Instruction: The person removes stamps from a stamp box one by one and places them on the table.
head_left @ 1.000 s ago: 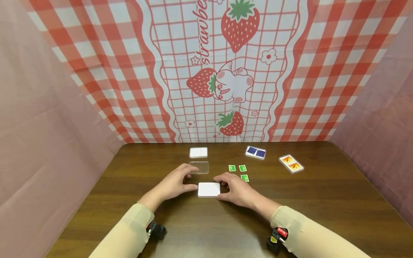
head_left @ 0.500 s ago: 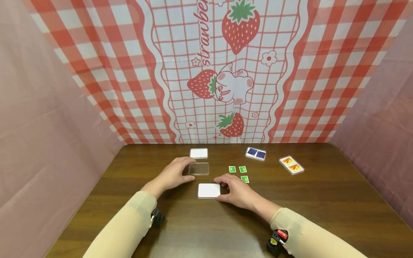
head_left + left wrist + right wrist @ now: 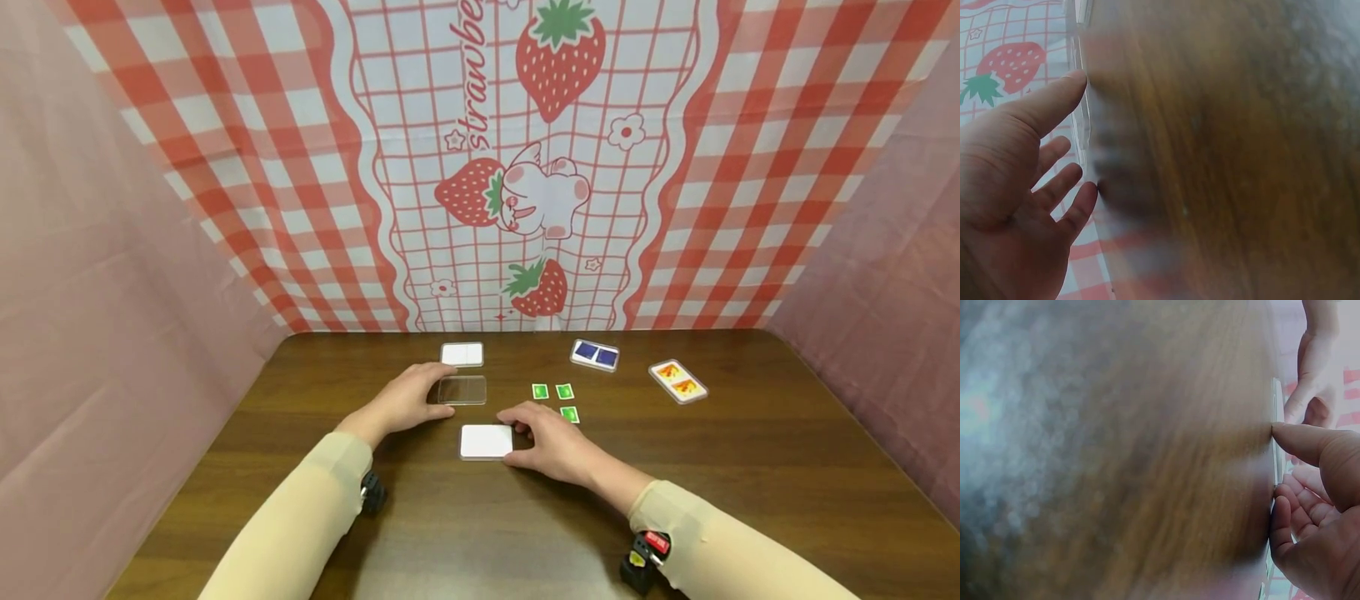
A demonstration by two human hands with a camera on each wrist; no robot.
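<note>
At the middle of the tabletop (image 3: 480, 517), a white card (image 3: 486, 442) is held at its right end by the clamped grip of the right hand (image 3: 551, 442). On its far side, a clear case (image 3: 465, 390) is straddled by the left hand (image 3: 403, 402), with its grip apart.

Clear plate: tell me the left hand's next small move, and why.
Probably the left hand should close on the clear plate: its fingers sit by the far edge and its thumb by the near one, while the right hand grips the white card at one end.
</note>
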